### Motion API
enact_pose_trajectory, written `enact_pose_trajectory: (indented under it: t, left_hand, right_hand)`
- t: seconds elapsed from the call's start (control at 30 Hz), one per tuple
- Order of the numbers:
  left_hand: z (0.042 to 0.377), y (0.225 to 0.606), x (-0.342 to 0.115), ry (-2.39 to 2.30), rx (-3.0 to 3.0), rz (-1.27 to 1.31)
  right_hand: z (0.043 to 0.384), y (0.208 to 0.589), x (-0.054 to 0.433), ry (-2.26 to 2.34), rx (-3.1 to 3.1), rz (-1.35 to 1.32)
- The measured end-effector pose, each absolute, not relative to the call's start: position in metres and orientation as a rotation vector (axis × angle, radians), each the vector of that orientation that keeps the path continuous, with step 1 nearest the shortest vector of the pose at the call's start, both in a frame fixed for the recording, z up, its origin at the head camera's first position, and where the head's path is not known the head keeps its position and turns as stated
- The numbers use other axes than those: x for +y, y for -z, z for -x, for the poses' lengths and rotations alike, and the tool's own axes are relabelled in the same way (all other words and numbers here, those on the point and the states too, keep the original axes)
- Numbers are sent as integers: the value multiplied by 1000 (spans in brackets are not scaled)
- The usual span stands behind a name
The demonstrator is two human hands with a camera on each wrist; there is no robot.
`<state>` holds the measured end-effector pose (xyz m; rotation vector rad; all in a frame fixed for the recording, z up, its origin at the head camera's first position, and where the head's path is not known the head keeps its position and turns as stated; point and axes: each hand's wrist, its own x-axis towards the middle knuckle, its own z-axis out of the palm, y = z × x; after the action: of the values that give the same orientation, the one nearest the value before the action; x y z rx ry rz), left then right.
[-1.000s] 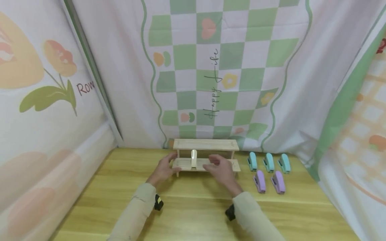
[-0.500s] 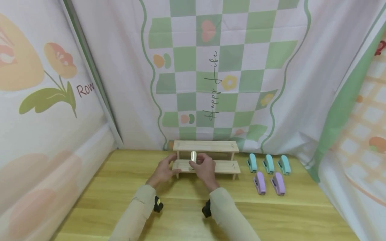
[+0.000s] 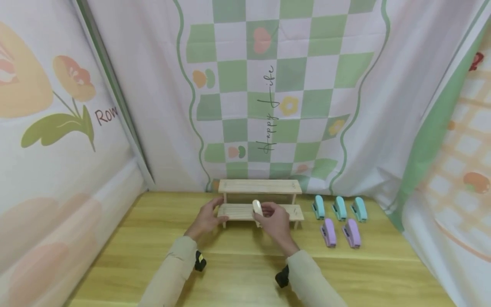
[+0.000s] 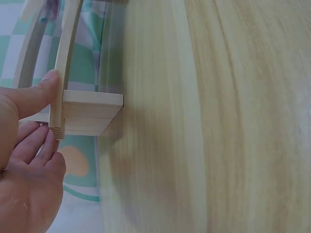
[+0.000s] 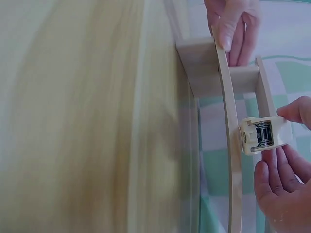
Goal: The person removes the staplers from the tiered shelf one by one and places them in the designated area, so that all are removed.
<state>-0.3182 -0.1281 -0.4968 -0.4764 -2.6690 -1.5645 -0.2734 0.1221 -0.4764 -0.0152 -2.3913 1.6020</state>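
A cream stapler is pinched between the thumb and fingers of my right hand, over the lower board of a two-tier wooden shelf. In the right wrist view the stapler shows its front end and touches or nearly touches the board's edge; I cannot tell which. My left hand grips the shelf's left end. In the left wrist view its thumb lies on one face of the board, with the fingers curled at the other side.
Right of the shelf, three teal staplers stand in a row on the wooden table. Two purple staplers are in front of them. A checkered curtain hangs close behind the shelf.
My right hand moved left to the cream stapler on the lower board and took hold of it. Hand and stapler then shifted right, and the stapler now tilts. My left hand stays at the shelf.
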Motion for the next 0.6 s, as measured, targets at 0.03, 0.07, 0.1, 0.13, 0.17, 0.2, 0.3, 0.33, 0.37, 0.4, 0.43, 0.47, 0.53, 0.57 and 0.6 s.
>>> enact_pose_trajectory:
  t: [0.03, 0.07, 0.1, 0.13, 0.17, 0.2, 0.3, 0.33, 0.37, 0.4, 0.43, 0.47, 0.53, 0.57, 0.6]
  left_hand:
    - [318, 496, -128, 1565, -2673, 476]
    - [318, 497, -128, 1552, -2673, 486]
    - [318, 496, -129, 1558, -2674, 486]
    - [318, 498, -129, 1553, -2673, 493]
    - [317, 499, -129, 1546, -2676, 498]
    - [317, 500, -130, 1542, -2679, 503]
    - [316, 501, -130, 1530, -2680, 511]
    - [316, 501, -131, 1528, -2680, 511]
    - [316, 501, -131, 1532, -2683, 504]
    - [316, 500, -131, 1535, -2678, 505]
    - [316, 499, -131, 1534, -2674, 506]
    - [316, 499, -131, 1538, -2671, 506]
    - [317, 498, -131, 1552, -2663, 512]
    - [318, 498, -131, 1554, -2658, 521]
    - [319, 499, -131, 1556, -2654, 532]
  right_hand:
    - [271, 477, 128, -1581, -2398, 19]
    - [267, 477, 135, -1557, -2409, 20]
    - [264, 477, 142, -1538, -2417, 20]
    - [260, 478, 149, -1522, -2426, 16]
    - [257, 478, 157, -1505, -2440, 16]
    - [253, 478, 165, -1490, -2455, 15]
    - [241, 476, 192, -1469, -2494, 24]
    - [237, 474, 201, -1460, -2502, 28]
    - [233, 473, 210, -1444, -2510, 33]
    - [229, 472, 219, -1421, -2516, 30]
    - [224, 471, 228, -1396, -2522, 23]
    - [219, 470, 238, -1372, -2517, 13]
    - [209, 468, 257, -1333, -2509, -5]
    - [203, 467, 266, -1306, -2506, -14]
    - [198, 466, 276, -1283, -2505, -18]
